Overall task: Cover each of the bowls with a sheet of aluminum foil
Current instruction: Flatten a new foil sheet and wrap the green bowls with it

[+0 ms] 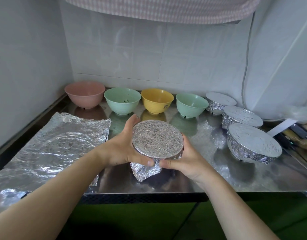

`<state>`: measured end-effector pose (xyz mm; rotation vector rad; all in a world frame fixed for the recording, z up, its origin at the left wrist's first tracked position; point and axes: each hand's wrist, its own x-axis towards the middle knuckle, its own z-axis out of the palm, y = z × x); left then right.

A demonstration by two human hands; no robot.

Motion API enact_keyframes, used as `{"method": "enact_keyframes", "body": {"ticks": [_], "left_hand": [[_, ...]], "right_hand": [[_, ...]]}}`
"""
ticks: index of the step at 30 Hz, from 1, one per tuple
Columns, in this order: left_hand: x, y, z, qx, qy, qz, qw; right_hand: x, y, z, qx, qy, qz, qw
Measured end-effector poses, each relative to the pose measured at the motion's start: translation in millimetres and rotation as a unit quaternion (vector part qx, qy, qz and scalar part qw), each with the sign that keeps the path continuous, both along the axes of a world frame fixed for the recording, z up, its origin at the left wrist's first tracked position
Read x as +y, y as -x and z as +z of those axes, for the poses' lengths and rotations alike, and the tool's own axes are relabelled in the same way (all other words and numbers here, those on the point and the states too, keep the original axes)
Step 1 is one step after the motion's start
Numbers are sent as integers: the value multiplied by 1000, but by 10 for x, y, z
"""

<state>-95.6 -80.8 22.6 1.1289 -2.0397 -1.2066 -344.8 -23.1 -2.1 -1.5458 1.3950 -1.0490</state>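
A foil-covered bowl (pixel 157 138) is held at the middle of the steel counter, tilted toward me. My left hand (pixel 126 144) grips its left side and my right hand (pixel 182 161) grips its right side, both thumbs pressing a loose foil flap (pixel 145 170) below the rim. Along the back stand a pink bowl (pixel 84 94), a green bowl (pixel 121 100), a yellow bowl (pixel 157 100) and another green bowl (pixel 190 104), all bare. Three foil-covered bowls sit at the right: the far one (pixel 220 102), the middle one (pixel 241 116), the near one (pixel 253 142).
Crumpled foil sheets (pixel 59 144) lie flat on the left of the steel counter (pixel 209 179). Tiled walls close the back and left. A cable hangs down the right wall, and dark utensils (pixel 294 134) lie at the far right. The counter's front edge is just below my wrists.
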Motion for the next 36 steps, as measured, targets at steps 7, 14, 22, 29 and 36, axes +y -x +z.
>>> {"method": "enact_keyframes", "body": {"ticks": [7,14,22,29,36], "left_hand": [[39,103,-132,59,2,46,997],[158,158,-153,85,18,90,992],[232,171,-191,76,28,113,990],[240,203,-199,63,34,118,990],[148,46,-137,35,11,62,997]], "right_hand": [[-61,19,-48,-8,-2,-2,1000],[-23,12,-41,-1,-12,5,1000],[26,-11,-66,40,-32,26,998],[11,-10,21,30,-69,38,996],[142,-28,81,11,-52,1,999]]}}
